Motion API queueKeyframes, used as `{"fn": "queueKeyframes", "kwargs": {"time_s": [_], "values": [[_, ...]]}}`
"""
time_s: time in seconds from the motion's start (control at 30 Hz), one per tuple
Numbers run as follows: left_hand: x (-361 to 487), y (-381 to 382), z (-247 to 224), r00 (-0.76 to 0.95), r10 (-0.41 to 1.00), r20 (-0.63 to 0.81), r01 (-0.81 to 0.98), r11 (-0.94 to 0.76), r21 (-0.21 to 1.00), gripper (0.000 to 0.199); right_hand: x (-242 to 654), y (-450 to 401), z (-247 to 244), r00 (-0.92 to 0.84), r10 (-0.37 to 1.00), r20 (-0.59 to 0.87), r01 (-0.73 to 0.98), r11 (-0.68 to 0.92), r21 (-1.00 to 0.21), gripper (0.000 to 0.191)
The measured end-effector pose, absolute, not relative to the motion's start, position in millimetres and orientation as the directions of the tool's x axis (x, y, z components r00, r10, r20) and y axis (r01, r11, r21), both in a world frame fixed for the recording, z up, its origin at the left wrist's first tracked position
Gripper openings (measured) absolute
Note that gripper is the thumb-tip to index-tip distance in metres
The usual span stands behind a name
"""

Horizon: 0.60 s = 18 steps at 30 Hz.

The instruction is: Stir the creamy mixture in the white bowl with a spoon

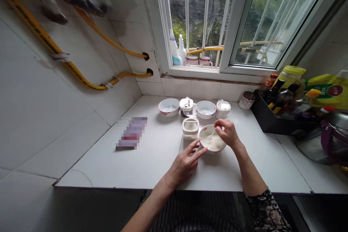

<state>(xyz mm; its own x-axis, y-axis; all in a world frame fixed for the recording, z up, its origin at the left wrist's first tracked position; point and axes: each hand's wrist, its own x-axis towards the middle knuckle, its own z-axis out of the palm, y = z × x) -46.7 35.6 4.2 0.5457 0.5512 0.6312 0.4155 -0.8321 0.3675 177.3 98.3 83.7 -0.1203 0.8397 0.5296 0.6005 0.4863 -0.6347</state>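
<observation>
A white bowl (222, 148) with a small floral print holds a pale, cream-coloured powdery or pasty mass. My right hand (227, 133) is closed on the handle of a white spoon (210, 136), whose lower end is in that mass. At the bowl's near left rim, my left hand (187, 159) rests with fingers stretched out and somewhat apart, fingertips touching the side. Close by on the left stands a white lidded seasoning jar (190, 129). Behind are a bowl with a red-patterned rim (169, 107), another bowl (206, 110) and a white container (223, 108).
A jar with dark contents (186, 107) stands between the back bowls. On the right are a black box of bottles (274, 125), a small jar (247, 100) and a pot (312, 148). A blurred purple packet (132, 133) lies left on the white counter (95, 163).
</observation>
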Motion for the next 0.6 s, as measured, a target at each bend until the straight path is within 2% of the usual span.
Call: {"fn": "queueKeyframes", "kwargs": {"time_s": [0.1, 0.23, 0.4, 0.6], "values": [[-46.8, 35.6, 3.8, 0.544, 0.556, 0.629, 0.418, -0.829, 0.371, 0.071, 166.9, 97.6, 81.0, -0.199, 0.843, 0.500, 0.613, 0.506, -0.607, 0.013], [-46.4, 35.8, 5.2, 0.545, 0.550, 0.633, 0.421, -0.832, 0.361, 0.068, 164.7, 98.4, 79.3, -0.148, 0.886, 0.439, 0.556, 0.442, -0.704, 0.013], [-46.3, 35.9, 5.8, 0.544, 0.548, 0.636, 0.438, -0.831, 0.342, 0.069, 174.6, 102.1, 81.3, 0.032, 0.966, 0.255, 0.337, 0.230, -0.913, 0.013], [-46.4, 35.7, 4.9, 0.544, 0.555, 0.629, 0.416, -0.830, 0.372, 0.070, 180.5, 107.5, 83.2, 0.114, 0.988, 0.104, 0.102, 0.092, -0.991, 0.014]]}}
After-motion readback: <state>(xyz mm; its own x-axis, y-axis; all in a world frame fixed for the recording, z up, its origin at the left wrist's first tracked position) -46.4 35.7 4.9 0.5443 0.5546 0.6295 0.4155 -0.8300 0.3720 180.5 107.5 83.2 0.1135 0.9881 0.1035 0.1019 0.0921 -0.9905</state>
